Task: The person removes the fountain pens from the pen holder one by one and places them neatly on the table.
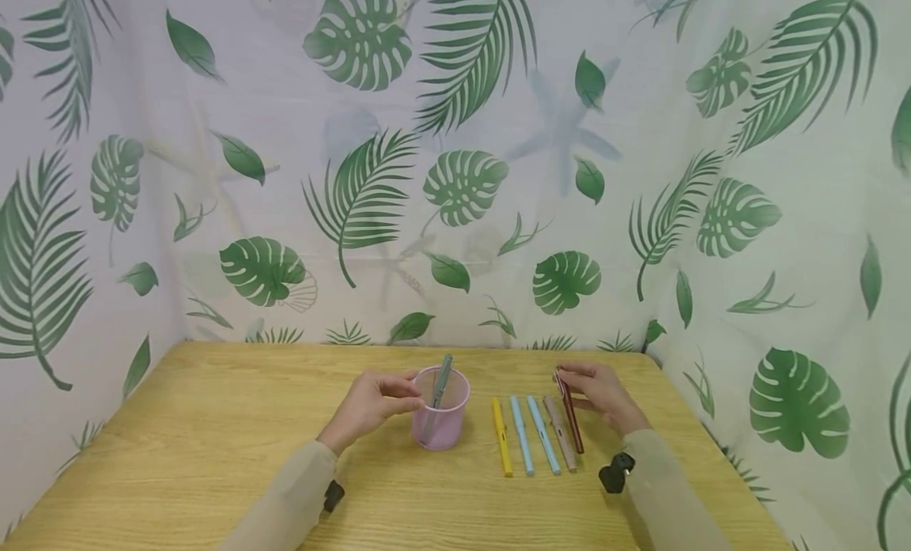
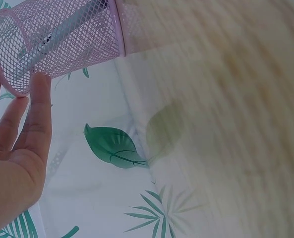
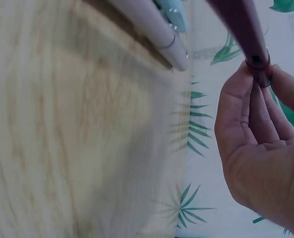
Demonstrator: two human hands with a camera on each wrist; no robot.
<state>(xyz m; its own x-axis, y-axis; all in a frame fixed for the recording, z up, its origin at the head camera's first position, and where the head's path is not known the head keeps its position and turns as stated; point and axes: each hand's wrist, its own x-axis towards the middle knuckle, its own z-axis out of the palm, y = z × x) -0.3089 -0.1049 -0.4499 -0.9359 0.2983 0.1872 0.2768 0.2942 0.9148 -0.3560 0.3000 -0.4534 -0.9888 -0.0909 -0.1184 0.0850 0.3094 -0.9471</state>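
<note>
A pink mesh pen cup (image 1: pixel 443 429) stands upright on the table, with a grey-green pen (image 1: pixel 441 381) leaning inside it. My left hand (image 1: pixel 372 405) holds the cup at its left side, thumb and fingers near the rim; the left wrist view shows fingertips (image 2: pixel 40 82) against the mesh. At the right, my right hand (image 1: pixel 598 391) pinches a dark red pen (image 1: pixel 571 413) by its far end, which is tilted up off the table. In the right wrist view, thumb and index finger close on the tip of this pen (image 3: pixel 243 25).
Left of the red pen lie a greyish-pink pen (image 1: pixel 561 434), two light blue pens (image 1: pixel 544 435) and a yellow pen (image 1: pixel 501 436), roughly side by side. The wooden table (image 1: pixel 235 424) ends at a leaf-print cloth (image 1: pixel 498 282) behind and at both sides.
</note>
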